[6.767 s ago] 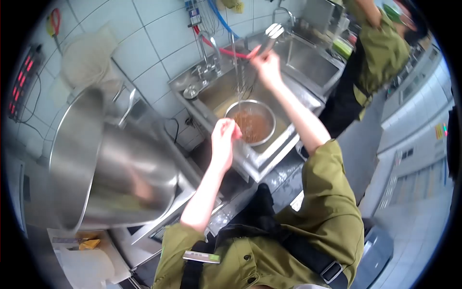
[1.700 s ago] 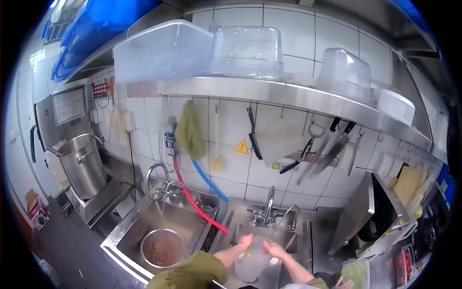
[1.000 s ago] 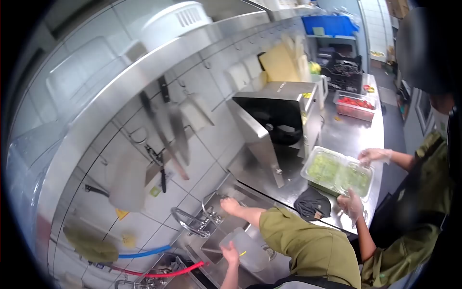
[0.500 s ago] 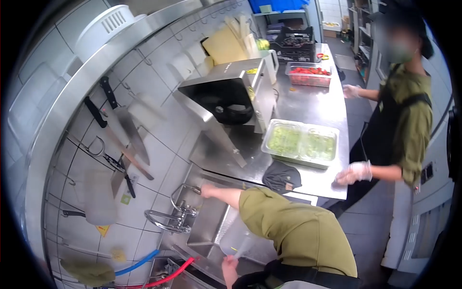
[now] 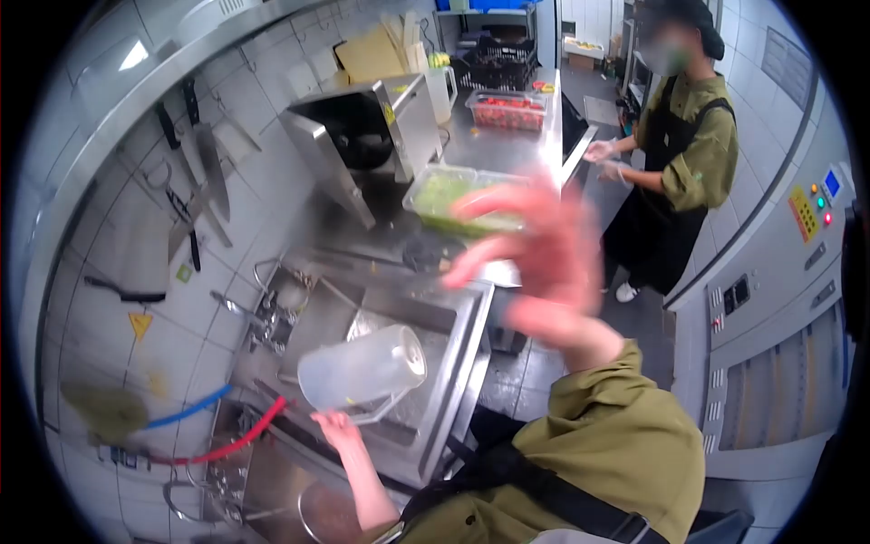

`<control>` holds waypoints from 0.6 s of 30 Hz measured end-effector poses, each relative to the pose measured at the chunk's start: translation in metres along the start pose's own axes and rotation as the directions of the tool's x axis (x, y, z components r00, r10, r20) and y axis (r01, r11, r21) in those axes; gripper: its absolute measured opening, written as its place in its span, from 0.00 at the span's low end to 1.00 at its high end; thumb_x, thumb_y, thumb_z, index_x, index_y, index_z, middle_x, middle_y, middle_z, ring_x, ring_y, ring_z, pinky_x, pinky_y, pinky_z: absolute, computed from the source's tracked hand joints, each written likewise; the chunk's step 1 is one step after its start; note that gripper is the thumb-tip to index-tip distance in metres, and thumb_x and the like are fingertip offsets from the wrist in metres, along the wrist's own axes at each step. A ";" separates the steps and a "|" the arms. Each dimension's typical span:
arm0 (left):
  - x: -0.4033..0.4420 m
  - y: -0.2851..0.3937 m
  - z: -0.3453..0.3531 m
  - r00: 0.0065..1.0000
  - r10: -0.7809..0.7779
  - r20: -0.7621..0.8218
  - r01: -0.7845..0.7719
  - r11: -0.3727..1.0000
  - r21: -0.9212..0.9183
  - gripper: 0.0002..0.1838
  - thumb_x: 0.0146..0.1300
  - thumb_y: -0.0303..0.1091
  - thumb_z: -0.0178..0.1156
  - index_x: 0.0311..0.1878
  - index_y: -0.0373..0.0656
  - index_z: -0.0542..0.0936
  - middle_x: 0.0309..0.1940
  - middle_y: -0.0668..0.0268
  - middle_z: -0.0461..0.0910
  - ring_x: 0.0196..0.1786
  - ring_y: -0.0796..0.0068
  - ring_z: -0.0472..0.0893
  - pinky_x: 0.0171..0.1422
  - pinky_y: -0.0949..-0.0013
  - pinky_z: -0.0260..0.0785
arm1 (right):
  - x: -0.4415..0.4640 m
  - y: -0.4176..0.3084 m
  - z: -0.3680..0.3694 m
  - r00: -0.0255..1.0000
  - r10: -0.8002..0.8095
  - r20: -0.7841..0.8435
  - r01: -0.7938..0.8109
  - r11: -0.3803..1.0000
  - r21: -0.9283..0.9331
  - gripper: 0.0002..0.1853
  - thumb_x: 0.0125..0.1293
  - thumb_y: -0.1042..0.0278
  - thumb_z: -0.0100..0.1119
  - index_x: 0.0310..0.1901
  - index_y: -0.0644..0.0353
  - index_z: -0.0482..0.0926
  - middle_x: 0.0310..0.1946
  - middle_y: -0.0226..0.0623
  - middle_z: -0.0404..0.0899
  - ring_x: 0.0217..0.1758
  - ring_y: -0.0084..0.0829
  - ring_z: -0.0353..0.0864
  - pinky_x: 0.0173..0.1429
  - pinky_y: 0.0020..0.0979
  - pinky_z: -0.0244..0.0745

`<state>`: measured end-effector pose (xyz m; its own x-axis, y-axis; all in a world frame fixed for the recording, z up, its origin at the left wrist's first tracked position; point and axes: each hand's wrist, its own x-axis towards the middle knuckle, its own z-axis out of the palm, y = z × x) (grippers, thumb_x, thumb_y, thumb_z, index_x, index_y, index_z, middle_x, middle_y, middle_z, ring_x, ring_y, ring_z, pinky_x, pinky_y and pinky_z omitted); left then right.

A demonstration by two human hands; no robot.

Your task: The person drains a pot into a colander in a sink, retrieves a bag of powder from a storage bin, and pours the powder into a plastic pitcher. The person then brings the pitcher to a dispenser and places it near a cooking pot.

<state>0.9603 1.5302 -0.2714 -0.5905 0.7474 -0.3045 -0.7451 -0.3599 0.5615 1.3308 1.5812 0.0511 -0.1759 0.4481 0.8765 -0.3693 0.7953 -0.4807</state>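
Note:
Over the sink basin (image 5: 435, 313), a translucent plastic pitcher (image 5: 353, 367) lies tilted on its side in the air. My left hand (image 5: 335, 430) is closed at the end of its handle; the exact grip is partly hidden. My right hand (image 5: 553, 258) is raised in front of the camera, blurred, its fingers apart and nothing visible in them. Behind it on the counter sits a clear container of chopped green food (image 5: 444, 195), partly covered from view. The metal faucet (image 5: 272, 317) is at the sink's left edge.
A co-worker (image 5: 680, 154) with gloved hands stands beyond the counter. Knives (image 5: 210, 163) hang on the tiled wall. A metal machine (image 5: 408, 127), a tub of red food (image 5: 507, 111) and black crates (image 5: 498, 63) stand on the counter. A red hose (image 5: 245, 444) runs near the second sink.
My right hand has left the faucet and come up toward the camera. My left hand has turned and raised the pitcher. The view has swung right, and the co-worker's hands are now close together.

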 end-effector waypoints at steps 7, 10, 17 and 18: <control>-0.124 0.036 0.061 0.951 0.155 0.266 -0.247 0.901 0.357 0.25 0.63 0.47 0.43 0.54 0.36 0.64 0.16 0.75 0.59 0.16 0.90 0.53 0.18 0.83 0.43 | -0.030 -0.187 -0.001 0.910 -0.399 0.116 0.410 0.819 -0.402 0.50 0.43 0.36 0.56 0.59 0.58 0.42 0.46 0.52 0.60 0.32 0.29 0.71 0.31 0.22 0.69; -0.186 0.024 0.079 0.940 0.135 0.312 -0.255 0.887 0.384 0.27 0.63 0.45 0.43 0.58 0.34 0.58 0.16 0.75 0.59 0.16 0.91 0.52 0.17 0.83 0.43 | -0.047 -0.242 -0.008 0.945 -0.324 -0.032 0.295 0.894 -0.337 0.40 0.48 0.42 0.56 0.53 0.62 0.53 0.38 0.42 0.62 0.29 0.27 0.69 0.29 0.20 0.67; -0.308 -0.050 0.102 0.915 0.030 0.403 -0.222 0.870 0.441 0.22 0.65 0.37 0.40 0.60 0.38 0.57 0.15 0.74 0.58 0.15 0.89 0.52 0.17 0.83 0.45 | -0.101 -0.327 -0.064 0.986 -0.089 0.143 0.081 0.995 0.057 0.11 0.52 0.61 0.54 0.20 0.58 0.73 0.20 0.35 0.74 0.23 0.23 0.75 0.27 0.21 0.73; -0.319 -0.069 0.090 0.931 0.038 0.362 -0.236 0.820 0.521 0.22 0.65 0.36 0.40 0.60 0.38 0.56 0.15 0.74 0.58 0.14 0.89 0.52 0.16 0.83 0.44 | -0.115 -0.337 -0.081 0.986 -0.071 0.151 0.061 0.996 0.067 0.10 0.52 0.61 0.54 0.21 0.58 0.73 0.21 0.35 0.74 0.24 0.23 0.75 0.28 0.22 0.73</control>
<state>1.2276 1.3672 -0.1434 -0.4658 0.8847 0.0159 -0.3104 -0.1802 0.9334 1.5499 1.2948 0.1104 -0.2855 0.3239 0.9020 -0.4393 0.7922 -0.4236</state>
